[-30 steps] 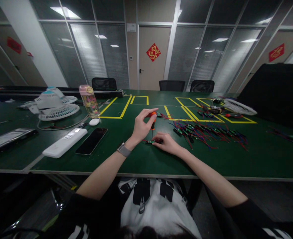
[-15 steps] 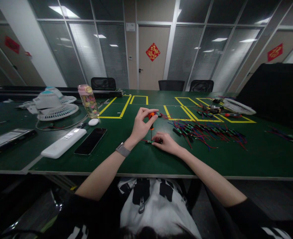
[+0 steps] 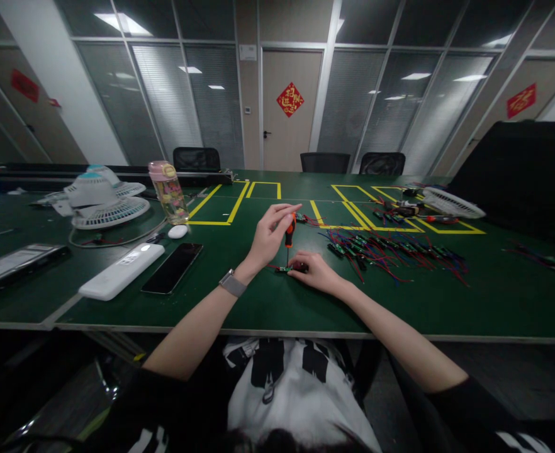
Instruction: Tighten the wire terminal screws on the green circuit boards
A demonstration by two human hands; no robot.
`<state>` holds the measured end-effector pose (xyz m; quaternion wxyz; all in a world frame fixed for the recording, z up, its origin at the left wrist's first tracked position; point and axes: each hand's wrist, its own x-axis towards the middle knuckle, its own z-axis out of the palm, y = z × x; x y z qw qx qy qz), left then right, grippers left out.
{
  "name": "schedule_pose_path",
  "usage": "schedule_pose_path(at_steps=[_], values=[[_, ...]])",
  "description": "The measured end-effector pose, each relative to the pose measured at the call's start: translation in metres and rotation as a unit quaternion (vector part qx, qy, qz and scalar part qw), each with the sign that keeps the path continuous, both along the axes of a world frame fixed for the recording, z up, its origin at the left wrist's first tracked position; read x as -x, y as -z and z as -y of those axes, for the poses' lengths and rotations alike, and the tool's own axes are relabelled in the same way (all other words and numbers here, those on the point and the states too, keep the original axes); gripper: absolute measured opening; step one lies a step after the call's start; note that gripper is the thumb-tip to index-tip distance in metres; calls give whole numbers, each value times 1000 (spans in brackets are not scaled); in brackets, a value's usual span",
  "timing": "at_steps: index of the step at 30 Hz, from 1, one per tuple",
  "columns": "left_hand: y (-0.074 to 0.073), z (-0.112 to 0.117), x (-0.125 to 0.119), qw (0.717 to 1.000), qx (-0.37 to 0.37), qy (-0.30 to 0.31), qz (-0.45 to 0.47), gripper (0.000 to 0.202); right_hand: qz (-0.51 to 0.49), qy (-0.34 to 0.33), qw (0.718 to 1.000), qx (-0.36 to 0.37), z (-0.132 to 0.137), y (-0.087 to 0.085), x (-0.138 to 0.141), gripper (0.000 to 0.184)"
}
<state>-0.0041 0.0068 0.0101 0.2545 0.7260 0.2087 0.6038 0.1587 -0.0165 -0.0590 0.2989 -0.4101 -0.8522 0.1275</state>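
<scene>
My left hand, with a watch on its wrist, has its fingers closed on the handle of an orange and black screwdriver. The screwdriver stands upright, and its tip meets a small green circuit board on the table. My right hand rests on the table and grips the right end of that board, so part of it is hidden. Another small circuit board with red wires lies just beyond my left hand.
Several wired circuit boards lie piled on the green table to the right. On the left are a phone, a white box-like device, a bottle and a white fan. Another fan part lies far right.
My left fingers have shifted slightly on the screwdriver, straightening and uncovering more of the handle. The right hand and the circuit board have stayed in place.
</scene>
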Motion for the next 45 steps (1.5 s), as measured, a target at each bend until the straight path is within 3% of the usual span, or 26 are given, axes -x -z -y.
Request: schedule_pose_path(at_steps=[3,7,9,14,19,25,30,36,42,45], values=[[0,1,-1,998,46,43,7,30,1,1,1000,1,1,-1,0,10],[1,1,0,999,5,-38,6,23,-1,1,1000,4,0,0,0,10],[0,0,1,999,-6,-50,4,22,-3,-3,1000,1,0,1,0,10],[-1,1,0,998,42,44,4,31,-4,-5,1000,1,0,1,-1,10],[0,2,0,999,1,-47,3,24,-2,-3,1000,4,0,0,0,10],[1,-1,0,999,32,25,2,30,-4,-3,1000,1,0,0,0,10],[1,0,0,999,7,-35,0,24,-2,0,1000,3,1,0,0,11],[0,1,-1,995,65,81,0,33,-4,-2,1000,4,1,-1,0,9],[2,-1,0,1000,14,-24,-6,29,-1,-1,1000,1,1,-1,0,10],[-1,1,1,1000,26,6,-10,28,0,-1,1000,-1,1,-2,0,9]])
